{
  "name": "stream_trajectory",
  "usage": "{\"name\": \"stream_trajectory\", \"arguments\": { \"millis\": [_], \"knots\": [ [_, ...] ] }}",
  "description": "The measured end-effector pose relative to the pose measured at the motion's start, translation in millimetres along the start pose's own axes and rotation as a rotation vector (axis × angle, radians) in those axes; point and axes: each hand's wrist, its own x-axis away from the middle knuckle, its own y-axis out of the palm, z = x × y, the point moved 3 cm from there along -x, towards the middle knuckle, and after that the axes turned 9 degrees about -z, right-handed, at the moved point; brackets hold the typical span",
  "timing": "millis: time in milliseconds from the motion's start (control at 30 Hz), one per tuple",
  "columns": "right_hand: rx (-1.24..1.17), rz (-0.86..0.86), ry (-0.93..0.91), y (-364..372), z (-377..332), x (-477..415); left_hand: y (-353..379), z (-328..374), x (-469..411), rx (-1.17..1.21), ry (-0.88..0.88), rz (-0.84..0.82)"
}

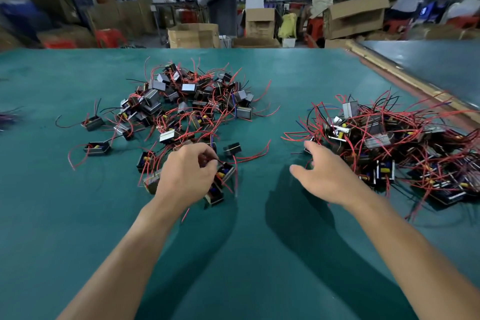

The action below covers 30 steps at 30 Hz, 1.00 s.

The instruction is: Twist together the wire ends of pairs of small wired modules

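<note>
Two heaps of small black wired modules with red and black leads lie on the green table (246,254). The loose heap (192,101) spreads across the centre-left, and a tangled heap (394,148) lies at the right. My left hand (188,173) is at the near edge of the loose heap, its fingers curled round the wires of a module (225,173) beside it; another module (214,196) sits just under the hand. My right hand (324,176) hovers with fingers spread and relaxed at the left edge of the right heap, holding nothing.
Single modules (97,148) lie apart on the left of the table. A wooden strip (405,80) edges the table at the right. Beyond the far edge stand cardboard boxes (193,35), red stools and several seated people at other benches.
</note>
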Motion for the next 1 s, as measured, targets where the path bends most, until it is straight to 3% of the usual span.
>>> {"name": "stream_trajectory", "arguments": {
  "millis": [100, 200, 367, 500, 600, 700, 767, 1000],
  "knots": [
    [-0.174, 0.023, -0.137, -1.7, -8.6, 5.3, 4.0, 9.6, 1.9, 0.209, 0.040, -0.084],
    [-0.132, -0.057, -0.280, 8.4, -24.1, 16.4, 6.6, 23.6, 9.0, 0.513, 0.089, -0.278],
    [-0.091, -0.188, -0.410, 16.0, -42.1, 30.0, 9.8, 34.8, 18.8, 0.662, 0.104, -0.433],
    [-0.057, -0.200, -0.416, 8.1, -44.3, 32.7, 9.4, 33.3, 18.4, 0.636, 0.086, -0.425],
    [0.118, -0.172, -0.309, -3.3, -33.6, 29.7, 7.6, 28.4, 15.2, 0.617, 0.043, -0.391],
    [0.292, -0.281, -0.214, -7.6, -23.2, 28.6, 7.3, 23.8, 13.9, 0.597, 0.020, -0.364],
    [0.274, -0.300, -0.213, -7.2, -23.0, 29.8, 8.4, 23.6, 14.4, 0.623, 0.023, -0.359],
    [0.072, -0.084, -0.367, -5.5, -35.5, 30.3, 5.7, 22.5, 12.3, 0.680, 0.004, -0.217]
  ]
}}
